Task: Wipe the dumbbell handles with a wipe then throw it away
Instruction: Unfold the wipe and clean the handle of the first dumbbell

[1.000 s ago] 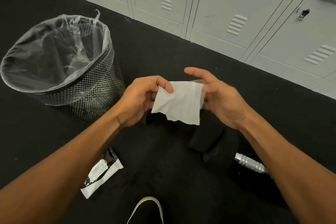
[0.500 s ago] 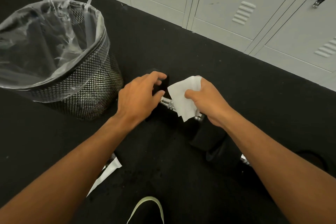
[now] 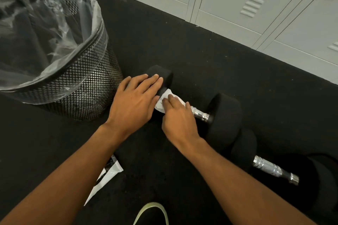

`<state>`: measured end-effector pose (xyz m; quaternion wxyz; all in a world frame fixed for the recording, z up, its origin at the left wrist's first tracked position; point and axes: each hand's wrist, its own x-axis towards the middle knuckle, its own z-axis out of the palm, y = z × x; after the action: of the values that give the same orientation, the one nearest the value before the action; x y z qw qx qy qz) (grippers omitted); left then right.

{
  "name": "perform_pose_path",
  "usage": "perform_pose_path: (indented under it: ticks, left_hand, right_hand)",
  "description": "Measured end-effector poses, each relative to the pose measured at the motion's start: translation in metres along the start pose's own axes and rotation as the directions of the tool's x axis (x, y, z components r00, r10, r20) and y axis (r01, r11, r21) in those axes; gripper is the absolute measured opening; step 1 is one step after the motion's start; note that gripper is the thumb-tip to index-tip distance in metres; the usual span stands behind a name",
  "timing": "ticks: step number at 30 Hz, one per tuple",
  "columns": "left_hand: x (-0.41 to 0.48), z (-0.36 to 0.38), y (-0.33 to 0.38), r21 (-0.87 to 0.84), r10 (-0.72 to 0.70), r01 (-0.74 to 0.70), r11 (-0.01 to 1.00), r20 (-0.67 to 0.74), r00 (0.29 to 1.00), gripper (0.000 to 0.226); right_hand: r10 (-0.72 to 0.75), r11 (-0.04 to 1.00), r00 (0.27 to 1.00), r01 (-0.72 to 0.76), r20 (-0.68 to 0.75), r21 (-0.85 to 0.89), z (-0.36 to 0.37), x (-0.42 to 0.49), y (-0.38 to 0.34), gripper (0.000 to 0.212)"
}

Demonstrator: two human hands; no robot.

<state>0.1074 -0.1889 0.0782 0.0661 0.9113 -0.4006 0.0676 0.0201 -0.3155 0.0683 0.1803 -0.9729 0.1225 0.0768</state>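
Wipe on near dumbbell handle

Right hand (image 3: pixel 178 115) wrapped around white wipe (image 3: pixel 164 99), pressing it onto chrome handle (image 3: pixel 200 114) of dumbbell (image 3: pixel 224 120) on black floor (image 3: pixel 219 71). Left hand (image 3: pixel 136 99) flat, fingers spread, steadying far weight head (image 3: pixel 162 74). Lined mesh bin (image 3: pixel 76 86) just left.

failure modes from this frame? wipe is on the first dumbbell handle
1. The left hand lies flat on the weight head, not gripping; the near dumbbell could roll as the right hand rubs the wipe.
2. The second dumbbell lies at the frame edge, its handle bare; it may get skipped.
3. The torn wrapper on the floor could be left outside the bin.
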Motion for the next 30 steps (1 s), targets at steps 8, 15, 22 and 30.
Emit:
perform_pose_path:
  ticks: [8,15,22,30]
  left_hand:
    - [-0.001,0.002,0.004,0.059,-0.026,0.025,0.998,0.014,1.0,0.051]
    - [-0.001,0.004,0.006,0.064,-0.037,0.037,0.997,-0.014,0.999,0.05]
    - [-0.003,0.005,0.007,0.073,-0.045,0.046,0.996,-0.014,0.999,0.05]
    - [-0.003,0.003,0.009,0.068,-0.051,0.052,0.996,-0.009,0.999,0.05]
  right_hand:
    - [0.065,0.963,0.995,-0.042,0.078,-0.267,0.032,-0.023,-0.006,0.079]
    - [0.026,0.945,0.997,0.0,0.076,-0.327,0.036,-0.007,-0.007,0.08]
    - [0.087,0.979,0.991,-0.065,0.104,-0.195,0.023,0.019,-0.001,0.085]
    - [-0.041,0.955,0.996,0.061,0.076,-0.292,0.029,-0.005,0.003,0.084]
